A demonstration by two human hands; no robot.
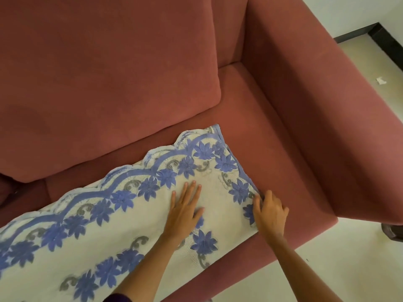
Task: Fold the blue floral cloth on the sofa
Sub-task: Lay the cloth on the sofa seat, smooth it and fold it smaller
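Observation:
The blue floral cloth (122, 216) is cream with blue flowers and a scalloped blue border. It lies in a long strip across the sofa seat (272, 171), running from lower left to centre. My left hand (185, 208) rests flat on the cloth near its right end, fingers spread. At the cloth's right edge my right hand (269, 211) has its fingers curled and pinches that edge.
The sofa is dusty red, with a back cushion (104, 73) behind the cloth and an armrest (322, 110) on the right. A pale tiled floor (340, 258) lies to the right and in front, with a small white scrap (381, 80) on it.

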